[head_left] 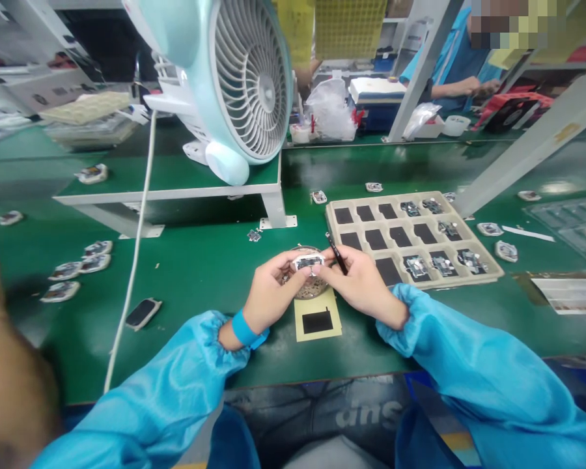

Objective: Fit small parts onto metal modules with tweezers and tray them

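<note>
My left hand (273, 290) grips the left side of a small white device housing (309, 262), with thumb and fingers on its edge. My right hand (361, 280) holds the housing's right side and also has a thin black tool (336, 254) between its fingers, pointing up and left. Under the housing is a round metal holder (310, 287), partly hidden by the hands. Below that, a yellow sheet with a black rectangle (317, 322) lies on the green table (200, 273). Right of my hands sits a beige compartment tray (488, 268) with circuit boards in several pockets.
A light blue fan (254, 85) stands on a raised green shelf (170, 190). A white cable (135, 260) hangs down at the left. Several white housings (64, 270) lie left, a black-faced piece (143, 313) nearer. A blurred arm (14, 365) is at the left edge; another person (449, 65) works behind.
</note>
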Available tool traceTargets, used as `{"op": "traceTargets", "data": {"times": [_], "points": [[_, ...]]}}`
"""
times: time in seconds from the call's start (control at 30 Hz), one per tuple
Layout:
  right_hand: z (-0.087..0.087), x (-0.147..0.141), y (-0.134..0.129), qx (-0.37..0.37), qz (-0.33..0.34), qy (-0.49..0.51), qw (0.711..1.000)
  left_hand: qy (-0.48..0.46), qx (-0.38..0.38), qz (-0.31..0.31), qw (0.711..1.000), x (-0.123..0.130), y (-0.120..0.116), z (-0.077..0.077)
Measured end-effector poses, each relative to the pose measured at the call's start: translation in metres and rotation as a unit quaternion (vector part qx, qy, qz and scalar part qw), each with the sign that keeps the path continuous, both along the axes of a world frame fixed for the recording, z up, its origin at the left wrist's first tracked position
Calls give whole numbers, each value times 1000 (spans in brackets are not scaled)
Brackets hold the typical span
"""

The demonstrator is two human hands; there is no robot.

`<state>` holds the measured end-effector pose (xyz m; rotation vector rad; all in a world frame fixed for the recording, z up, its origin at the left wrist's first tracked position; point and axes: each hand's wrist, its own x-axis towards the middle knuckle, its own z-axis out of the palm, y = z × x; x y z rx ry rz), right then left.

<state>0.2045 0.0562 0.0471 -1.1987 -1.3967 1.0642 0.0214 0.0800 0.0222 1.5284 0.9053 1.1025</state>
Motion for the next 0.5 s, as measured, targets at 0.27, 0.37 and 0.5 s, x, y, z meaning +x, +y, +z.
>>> {"op": "traceTargets", "data": {"times": [0.27, 0.37, 0.5], "points": [[3, -7, -5, 6, -16, 27, 999, -27, -20, 45, 998, 4, -9, 3], [3, -8, -4, 2, -17, 34, 999, -23, -19, 52, 998, 6, -10, 3], [3, -5, 1, -2, -22, 53, 998, -5, 6, 80, 997, 9, -9, 3]]}}
